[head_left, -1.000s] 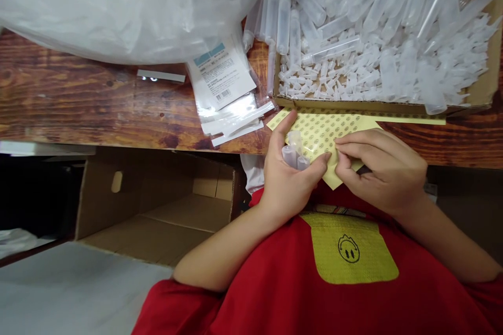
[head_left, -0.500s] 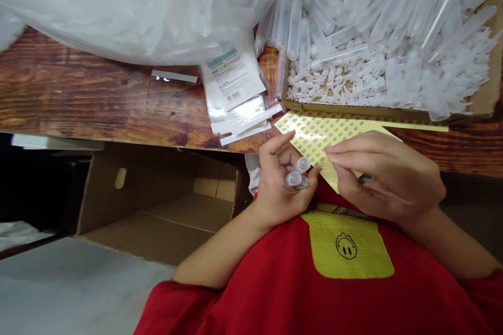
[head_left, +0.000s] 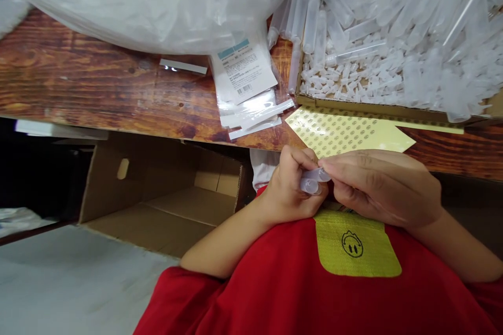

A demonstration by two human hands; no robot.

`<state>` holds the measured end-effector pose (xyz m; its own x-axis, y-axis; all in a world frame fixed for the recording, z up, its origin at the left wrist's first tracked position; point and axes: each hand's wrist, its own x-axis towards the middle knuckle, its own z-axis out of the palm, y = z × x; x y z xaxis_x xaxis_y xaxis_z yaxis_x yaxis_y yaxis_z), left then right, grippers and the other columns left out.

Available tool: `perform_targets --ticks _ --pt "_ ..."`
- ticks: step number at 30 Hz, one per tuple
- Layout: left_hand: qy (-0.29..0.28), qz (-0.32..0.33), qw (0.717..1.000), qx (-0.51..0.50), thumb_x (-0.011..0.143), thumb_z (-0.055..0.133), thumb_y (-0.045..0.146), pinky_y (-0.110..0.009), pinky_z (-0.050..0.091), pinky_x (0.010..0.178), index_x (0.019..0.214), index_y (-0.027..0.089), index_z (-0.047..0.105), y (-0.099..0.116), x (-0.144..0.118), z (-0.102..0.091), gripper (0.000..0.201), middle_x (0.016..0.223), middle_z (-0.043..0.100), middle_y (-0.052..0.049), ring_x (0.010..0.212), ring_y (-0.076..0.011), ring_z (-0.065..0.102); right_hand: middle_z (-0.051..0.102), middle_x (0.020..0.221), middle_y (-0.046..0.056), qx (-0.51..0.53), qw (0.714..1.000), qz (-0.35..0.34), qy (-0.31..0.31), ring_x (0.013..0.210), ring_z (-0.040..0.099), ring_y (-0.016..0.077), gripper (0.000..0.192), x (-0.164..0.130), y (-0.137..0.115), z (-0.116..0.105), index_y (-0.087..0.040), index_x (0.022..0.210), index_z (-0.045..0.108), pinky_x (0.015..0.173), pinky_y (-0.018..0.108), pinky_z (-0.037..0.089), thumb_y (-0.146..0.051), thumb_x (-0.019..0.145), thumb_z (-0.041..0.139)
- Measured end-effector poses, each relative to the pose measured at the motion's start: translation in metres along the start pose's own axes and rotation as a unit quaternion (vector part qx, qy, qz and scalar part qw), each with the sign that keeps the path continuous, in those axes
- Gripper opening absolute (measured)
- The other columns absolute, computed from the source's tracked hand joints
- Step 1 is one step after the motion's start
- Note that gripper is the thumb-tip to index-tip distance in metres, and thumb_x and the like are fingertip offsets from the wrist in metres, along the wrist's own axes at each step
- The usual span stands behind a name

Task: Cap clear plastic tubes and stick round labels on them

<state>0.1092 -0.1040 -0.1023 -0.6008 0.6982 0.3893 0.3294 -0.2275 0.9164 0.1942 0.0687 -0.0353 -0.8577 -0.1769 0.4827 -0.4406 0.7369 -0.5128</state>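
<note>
In the head view, the left hand [head_left: 291,188] is curled into a loose fist just off the near edge of the desk [head_left: 98,94], in front of the red shirt [head_left: 314,282]. It holds a small bunch of clear plastic tubes [head_left: 311,182], their round ends pointing right. The right hand [head_left: 383,186] meets it from the right, its fingertips [head_left: 325,166] narrowed to a pinch and touching the top tube; whether anything sits between those fingertips cannot be told.

Just beyond both hands, a yellow sticker sheet [head_left: 349,133] printed with rows of small round marks lies flat on the near edge of the desk, its far side tucked against a shallow cardboard tray [head_left: 373,110]. The tray fills the far right corner and is heaped with clear tubes and small white caps [head_left: 353,81]. A few long tubes [head_left: 302,10] lie over its left wall onto the wood.

Left of the tray, near the middle of the desk, a stack of flat clear packets with printed labels [head_left: 245,76] fans toward the near edge. A big bag of clear plastic film [head_left: 137,0] covers the far left part of the desk. Below the desk's near edge on the left stands an open cardboard box [head_left: 157,193].
</note>
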Motion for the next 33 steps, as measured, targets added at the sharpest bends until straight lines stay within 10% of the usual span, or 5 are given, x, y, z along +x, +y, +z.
perform_targets --ticks 18,33 --pt "-0.005 -0.006 0.999 -0.041 0.077 0.071 0.003 -0.021 0.039 0.057 0.102 0.024 0.037 0.001 0.0 0.003 0.046 0.081 0.046 0.005 0.064 -0.0078 0.048 0.078 0.116 0.009 0.046 0.999 0.003 -0.017 0.109 0.074 0.016 0.02 -0.006 -0.001 -0.002 -0.016 0.117 0.065 0.102 0.028 0.063 -0.012 0.098 0.063" --pt "-0.013 -0.017 1.0 -0.022 0.082 0.069 0.01 -0.02 0.036 0.051 0.097 0.025 0.035 0.008 0.005 0.004 0.04 0.079 0.045 0.006 0.059 -0.0075 0.044 0.074 0.11 0.007 0.132 0.99 0.019 0.05 0.099 0.07 0.0163 0.023 -0.009 0.003 0.022 -0.021 0.115 0.059 0.088 0.035 0.061 -0.008 0.097 0.061"
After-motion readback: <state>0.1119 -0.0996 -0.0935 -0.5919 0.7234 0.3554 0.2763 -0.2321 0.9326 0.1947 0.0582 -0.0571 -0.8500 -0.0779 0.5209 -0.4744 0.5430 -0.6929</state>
